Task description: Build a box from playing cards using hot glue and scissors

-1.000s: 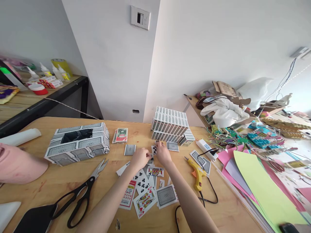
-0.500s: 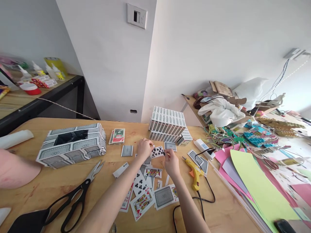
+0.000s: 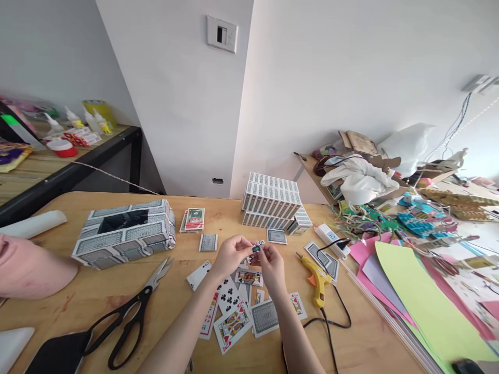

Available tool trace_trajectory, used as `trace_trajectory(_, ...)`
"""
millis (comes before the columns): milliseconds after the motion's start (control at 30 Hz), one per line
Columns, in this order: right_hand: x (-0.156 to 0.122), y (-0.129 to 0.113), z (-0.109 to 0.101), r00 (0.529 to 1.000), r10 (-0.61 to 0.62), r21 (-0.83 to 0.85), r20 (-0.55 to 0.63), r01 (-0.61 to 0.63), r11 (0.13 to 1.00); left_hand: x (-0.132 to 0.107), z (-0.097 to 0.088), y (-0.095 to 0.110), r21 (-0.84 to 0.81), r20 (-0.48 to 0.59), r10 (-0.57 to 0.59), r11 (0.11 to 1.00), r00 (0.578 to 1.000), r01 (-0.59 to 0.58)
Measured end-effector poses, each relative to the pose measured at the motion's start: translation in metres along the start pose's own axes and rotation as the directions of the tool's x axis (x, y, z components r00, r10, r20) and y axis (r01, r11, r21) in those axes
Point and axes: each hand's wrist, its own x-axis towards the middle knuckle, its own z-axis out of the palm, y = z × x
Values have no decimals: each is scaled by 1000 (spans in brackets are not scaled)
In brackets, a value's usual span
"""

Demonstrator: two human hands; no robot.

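Observation:
My left hand (image 3: 233, 254) and my right hand (image 3: 272, 265) meet over the middle of the table, fingertips pinched together. Between them is a playing card (image 3: 260, 242) with black marks, mostly hidden by the fingers. A small dark green spot shows at the fingertips; I cannot make out whether it is a nail. Below the hands lie loose cards: a folded face card (image 3: 248, 277), a clubs card (image 3: 228, 296), a king of hearts (image 3: 233, 326) and a face-down card (image 3: 265, 317). A yellow glue gun (image 3: 318, 280) rests to the right of my right hand.
A block of stacked card-covered boxes (image 3: 273, 200) stands behind the hands. At left are a card-covered box with an opening (image 3: 127, 234), black-handled scissors (image 3: 136, 306) and a pink object (image 3: 35, 267). A power strip (image 3: 331, 240), coloured paper (image 3: 413, 296) and a cord lie at right.
My hands have come closer together. The card, whose face showed flat between them, is now mostly covered by the fingers. The view has shifted slightly.

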Motion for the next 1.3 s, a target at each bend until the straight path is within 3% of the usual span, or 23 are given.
trace_trajectory(67, -7, -2, 15, 997, 35, 30, 69, -37, 999, -14, -7, 3, -24, -98, -35, 999, 995, 33)
trace_trajectory(167, -20, -4, 35, 979, 78, 83, 186, -95, 992, -28, -25, 9, 79, -215, -68, 993, 974, 87)
trace_trajectory(267, -30, -7, 44, 942, 79, 56, 326, -102, 993, -36, -60, 23, 257, -372, 13, 962, 928, 90)
trace_trajectory(300, -32, -7, 44, 931, 77, 22, 356, -91, 996, -37, -77, 29, 343, -456, 89, 936, 885, 82)
trace_trajectory(333, -33, -6, 42, 924, 78, -18, 374, -77, 997, -37, -95, 35, 440, -557, 204, 895, 805, 77)
trace_trajectory(400, -32, -2, 35, 928, 84, -97, 364, -52, 994, -34, -135, 43, 648, -658, 453, 747, 602, 146)
trace_trajectory(433, -30, 1, 30, 937, 91, -130, 338, -50, 990, -31, -155, 44, 729, -648, 538, 644, 539, 233)
trace_trajectory(467, -26, 4, 24, 947, 104, -161, 303, -57, 985, -28, -173, 43, 776, -623, 583, 544, 522, 318)
trace_trajectory(500, -22, 8, 18, 958, 119, -195, 262, -68, 978, -25, -189, 41, 803, -594, 575, 461, 563, 377)
trace_trajectory(567, -10, 14, 5, 977, 134, -292, 167, -81, 953, -22, -210, 32, 829, -556, 435, 353, 708, 435)
trace_trajectory(600, -2, 16, -2, 986, 121, -364, 118, -71, 929, -21, -215, 29, 830, -554, 384, 330, 739, 450)
trace_trajectory(633, 8, 17, -9, 995, 84, -455, 62, -46, 889, -22, -217, 26, 828, -557, 376, 325, 741, 457)
trace_trajectory(667, 18, 17, -15, 1000, 27, -550, 6, -19, 835, -24, -214, 24, 826, -562, 417, 334, 714, 454)
trace_trajectory(733, 42, 15, -26, 989, -133, -745, -68, 39, 666, -32, -200, 25, 837, -547, 575, 375, 609, 398)
trace_trajectory(767, 53, 14, -30, 981, -170, -776, -93, 36, 630, -36, -190, 27, 853, -522, 637, 392, 568, 344)
trace_trajectory(800, 64, 14, -33, 974, -196, -795, -113, 29, 605, -41, -178, 29, 871, -490, 674, 403, 552, 281)
trace_trajectory(833, 74, 14, -34, 968, -215, -811, -129, 22, 585, -47, -166, 31, 887, -453, 689, 409, 565, 212)
trace_trajectory(1000, 97, 27, -28, 947, -261, -846, -186, -19, 534, -68, -121, 21, 887, -290, 639, 459, 712, -49)
trace_trajectory(1133, 100, 37, -22, 935, -289, -857, -206, -30, 515, -75, -108, 10, 847, -278, 594, 523, 755, -100)
trace_trajectory(1300, 104, 33, -22, 947, -271, -864, -173, -13, 504, -80, -99, 7, 806, -239, 549, 572, 801, -152)
